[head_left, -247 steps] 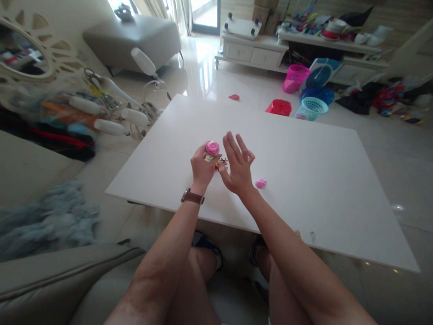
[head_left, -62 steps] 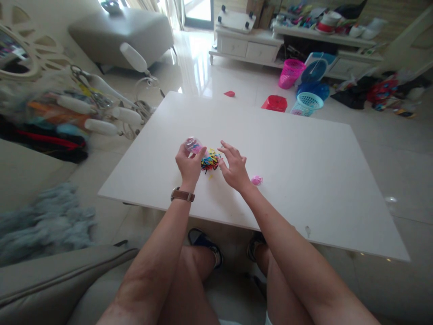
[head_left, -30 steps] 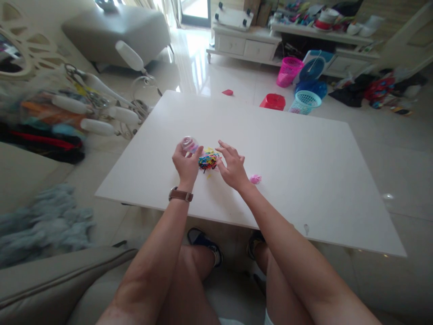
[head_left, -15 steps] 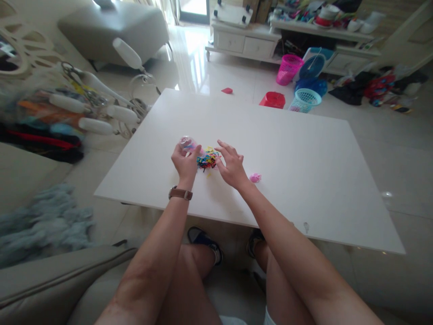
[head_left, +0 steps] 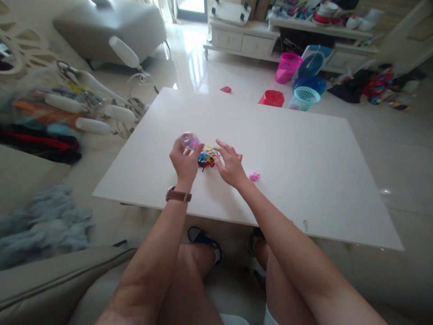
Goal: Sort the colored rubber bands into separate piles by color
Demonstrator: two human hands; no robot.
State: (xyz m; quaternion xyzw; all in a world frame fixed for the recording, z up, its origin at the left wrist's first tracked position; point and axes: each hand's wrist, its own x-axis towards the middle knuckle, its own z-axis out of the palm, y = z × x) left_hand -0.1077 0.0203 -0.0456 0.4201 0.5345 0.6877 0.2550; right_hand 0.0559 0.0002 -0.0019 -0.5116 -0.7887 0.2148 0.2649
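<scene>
My left hand (head_left: 185, 163) is wrapped round a clear plastic jar (head_left: 189, 141), tilted, with pink, purple and blue bits showing inside. Just below the jar's right side, a small heap of multicoloured rubber bands (head_left: 207, 159) lies on the white table (head_left: 287, 149). At the right edge of that heap my right hand (head_left: 230, 164) hovers, fingers spread and holding nothing I can see. Whether its thumb touches the bands I cannot tell. A little bundle of pink bands (head_left: 255, 176) rests on the table, right of my right wrist.
Beyond the table's far edge stand a red plastic container (head_left: 271, 98), a light blue basket (head_left: 304, 98) and a pink basket (head_left: 287, 67). A white lamp-like fixture (head_left: 122, 113) is close to the table's left edge. A grey sofa (head_left: 40, 289) is beside my legs.
My left hand has turned the jar, so its round end now faces the camera more. My right hand stays almost where it was, and the view has shifted slightly.
</scene>
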